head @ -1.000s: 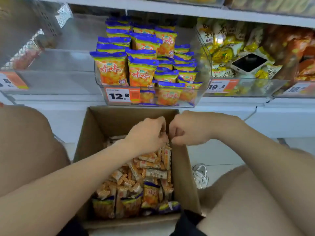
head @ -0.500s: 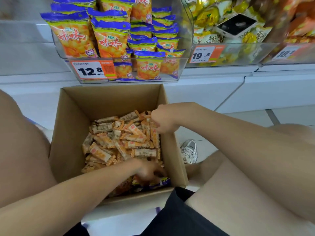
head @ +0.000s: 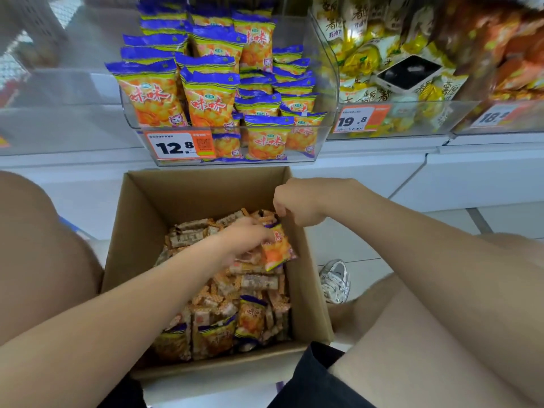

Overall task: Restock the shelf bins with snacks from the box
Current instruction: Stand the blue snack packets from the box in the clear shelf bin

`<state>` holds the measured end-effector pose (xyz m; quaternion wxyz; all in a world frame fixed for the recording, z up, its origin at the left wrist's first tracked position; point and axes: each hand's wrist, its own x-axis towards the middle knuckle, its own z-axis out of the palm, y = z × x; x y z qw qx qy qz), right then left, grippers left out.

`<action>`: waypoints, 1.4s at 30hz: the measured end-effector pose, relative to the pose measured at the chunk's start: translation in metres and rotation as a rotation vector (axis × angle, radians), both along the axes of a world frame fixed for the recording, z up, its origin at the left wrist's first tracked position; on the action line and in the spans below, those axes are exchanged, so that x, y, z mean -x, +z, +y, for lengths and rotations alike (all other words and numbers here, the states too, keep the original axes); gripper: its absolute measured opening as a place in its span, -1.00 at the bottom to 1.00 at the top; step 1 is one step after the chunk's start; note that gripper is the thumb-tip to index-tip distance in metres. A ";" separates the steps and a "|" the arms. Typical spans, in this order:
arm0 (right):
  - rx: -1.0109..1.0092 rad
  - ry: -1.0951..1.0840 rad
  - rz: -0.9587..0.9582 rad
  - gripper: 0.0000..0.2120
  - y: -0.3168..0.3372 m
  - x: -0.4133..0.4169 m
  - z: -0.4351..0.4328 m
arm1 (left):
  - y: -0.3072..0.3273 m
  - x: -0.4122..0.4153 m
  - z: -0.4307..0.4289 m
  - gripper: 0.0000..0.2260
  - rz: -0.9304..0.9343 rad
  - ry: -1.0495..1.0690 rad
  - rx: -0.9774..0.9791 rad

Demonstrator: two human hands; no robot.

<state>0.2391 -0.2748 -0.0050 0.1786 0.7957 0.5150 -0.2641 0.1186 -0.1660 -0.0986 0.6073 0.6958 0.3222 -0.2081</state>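
An open cardboard box (head: pixel 138 231) stands on the floor between my knees, filled with small orange snack bars and a few orange packets with purple tops. My left hand (head: pixel 241 242) holds one such snack packet (head: pixel 276 248) just above the pile, near the box's right wall. My right hand (head: pixel 297 201) hovers over the box's right rim with curled fingers, pinching the packet's top edge. Above the box, a clear shelf bin (head: pixel 321 134) holds several rows of the same orange and purple packets.
A price tag reading 12.8 (head: pixel 176 145) is fixed to the bin's front. To the right, another clear bin (head: pixel 406 122) holds yellow packets and a small white device (head: pixel 409 73). My shoe (head: pixel 335 278) is on the tiled floor right of the box.
My left hand went down to the near end of the box, then came back up to the right side holding an orange packet. My right hand stayed by the box's right rim.
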 end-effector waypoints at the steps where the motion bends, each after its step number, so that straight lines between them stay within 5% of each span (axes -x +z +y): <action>1: -0.020 0.008 -0.011 -0.65 0.005 -0.003 -0.001 | 0.012 -0.003 0.006 -0.84 0.008 0.142 0.068; 4: -0.139 -0.016 0.084 -0.38 0.018 -0.012 -0.006 | 0.046 -0.007 0.022 -0.83 -0.001 0.414 0.340; 7: -0.273 -0.124 0.309 -0.05 0.032 -0.011 -0.008 | 0.066 -0.007 0.030 -0.77 -0.120 0.394 0.315; 11: -0.630 -0.387 0.407 -0.33 0.042 -0.007 -0.006 | 0.095 -0.003 0.037 -0.78 -0.350 0.237 0.138; 14: -0.887 -0.528 0.509 -0.61 0.056 -0.006 -0.008 | 0.122 0.001 0.045 -0.76 -0.497 0.092 -0.187; 17: -1.056 -0.654 0.585 -0.63 0.072 -0.006 -0.007 | 0.146 0.004 0.049 -0.72 -0.681 0.023 -0.586; 22: -1.350 -0.738 0.482 -0.57 0.084 -0.026 0.008 | 0.173 -0.006 0.059 -0.67 -0.911 0.118 -1.160; 25: -1.520 -0.697 0.223 -0.63 0.083 -0.049 0.023 | 0.179 -0.015 0.083 -0.68 -0.943 0.066 -1.460; 30: -1.580 -0.626 -0.050 -0.68 0.078 -0.085 0.055 | 0.157 -0.021 0.109 -0.57 -0.680 0.009 -1.669; 39: -1.249 -0.662 0.014 -0.70 0.063 -0.126 0.108 | 0.146 -0.029 0.117 -0.55 -0.584 0.040 -1.648; 42: -1.304 -0.678 -0.033 -0.71 0.065 -0.128 0.115 | 0.144 -0.030 0.118 -0.54 -0.563 0.024 -1.646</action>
